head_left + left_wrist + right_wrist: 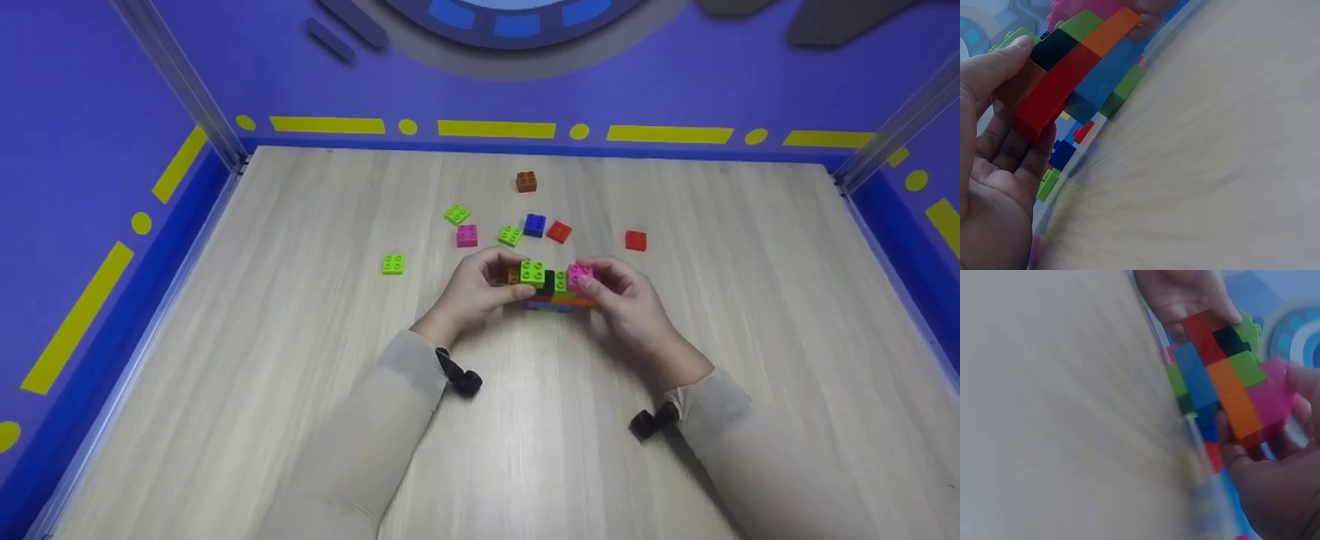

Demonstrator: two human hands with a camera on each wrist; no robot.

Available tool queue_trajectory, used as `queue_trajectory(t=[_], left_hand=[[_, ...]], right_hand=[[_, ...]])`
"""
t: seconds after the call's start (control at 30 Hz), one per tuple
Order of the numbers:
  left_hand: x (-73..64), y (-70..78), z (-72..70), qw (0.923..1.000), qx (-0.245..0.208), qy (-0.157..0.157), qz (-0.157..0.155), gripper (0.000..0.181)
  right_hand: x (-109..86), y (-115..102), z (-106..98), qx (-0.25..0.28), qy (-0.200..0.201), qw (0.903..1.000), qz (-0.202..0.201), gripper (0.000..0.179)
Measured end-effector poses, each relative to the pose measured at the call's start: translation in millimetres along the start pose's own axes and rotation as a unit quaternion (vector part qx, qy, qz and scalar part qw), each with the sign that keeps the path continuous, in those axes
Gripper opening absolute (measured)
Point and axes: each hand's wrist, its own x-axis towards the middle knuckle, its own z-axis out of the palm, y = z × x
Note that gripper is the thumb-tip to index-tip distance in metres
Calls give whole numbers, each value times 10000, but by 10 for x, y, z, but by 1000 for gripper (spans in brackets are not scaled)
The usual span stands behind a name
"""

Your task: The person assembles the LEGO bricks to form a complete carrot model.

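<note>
Both hands hold one built-up stack of toy building bricks [1070, 70] between them, low over the middle of the table. Blue and green bricks form its lower part, with a red and an orange brick [1234, 400] above. Higher up sit brown, black, green and pink bricks. My left hand [478, 283] grips the left end, thumb by the top green brick [532, 272]. At the right end, my right hand [628, 294] grips the stack, thumb against the pink brick [579, 276]. The fingers behind the stack are partly hidden in the head view.
Beyond the hands lie loose bricks: a brown one [526, 181], a blue one [535, 225], a pink one [467, 235], two red ones and several green ones. One green brick [393, 264] lies left, one red brick [636, 240] right. Blue walls border the wooden table [300, 337].
</note>
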Motion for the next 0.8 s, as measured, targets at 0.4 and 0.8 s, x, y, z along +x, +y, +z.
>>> queue_trajectory(t=[0.4,0.8], left_hand=[[14,-31,-58,9929,-465,1040,341,32],[78,-52,-256,9340,1508,3229,-242,19]], right_hand=[[40,173,3,-404,146,9984,-360,50],[46,184,19,-315,146,9982,-482,47]])
